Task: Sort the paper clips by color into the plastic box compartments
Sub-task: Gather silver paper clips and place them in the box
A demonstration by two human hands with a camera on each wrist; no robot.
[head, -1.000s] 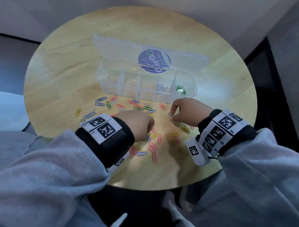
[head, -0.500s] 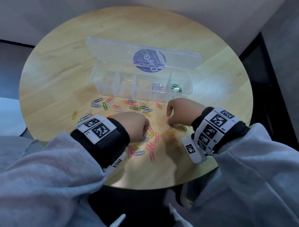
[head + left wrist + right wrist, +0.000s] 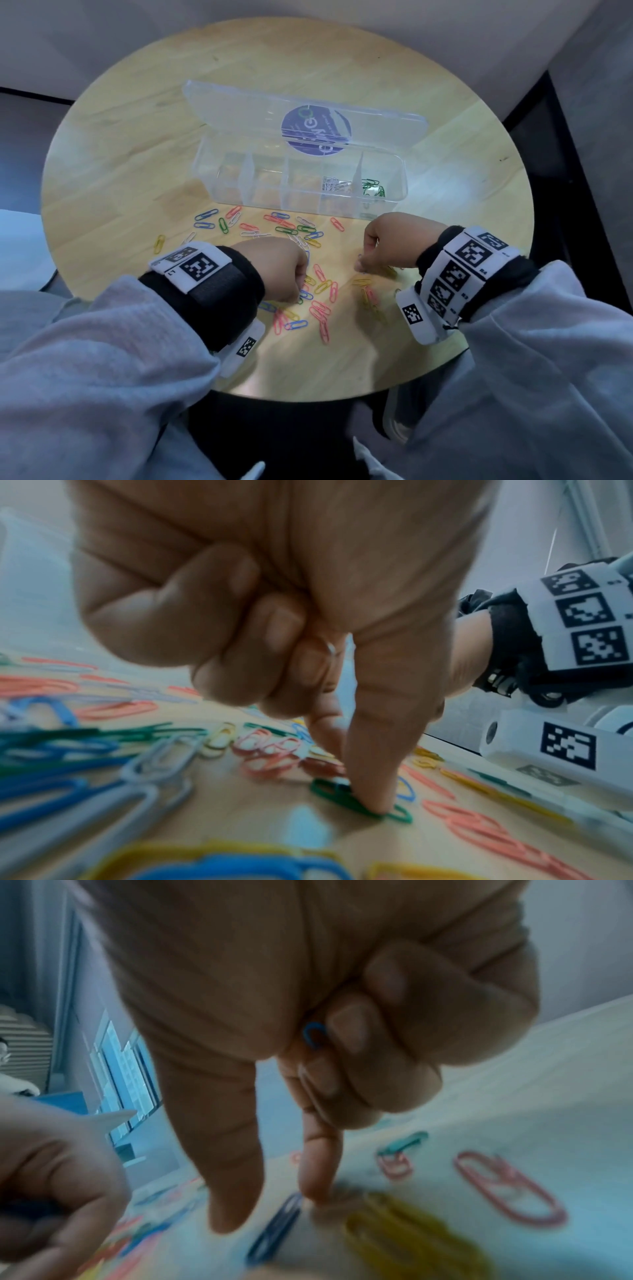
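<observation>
The clear plastic box [image 3: 219, 178] stands open on the round table, with white clips [image 3: 334, 185] in the second compartment from the right and green clips [image 3: 373, 186] in the rightmost. Loose colored paper clips [image 3: 318, 308] lie in front of it. My left hand [image 3: 277, 267] keeps a white paper clip [image 3: 330, 647] tucked in its curled fingers, while its thumb [image 3: 373, 777] presses a green clip [image 3: 342, 796] on the table. My right hand [image 3: 394, 240] holds a blue paper clip [image 3: 313, 1037] in its curled fingers. Its thumb and forefinger [image 3: 316, 1177] reach down beside a dark blue clip [image 3: 277, 1223].
The box's lid [image 3: 308, 116] lies open behind it, with a round purple sticker. The three left compartments [image 3: 263, 174] look bare. The table's near edge [image 3: 308, 394] is close below my wrists. Yellow clips [image 3: 411, 1240] lie by my right fingers.
My right hand has drawn back a little from the box toward me and come down among the clips. My left hand has hardly moved.
</observation>
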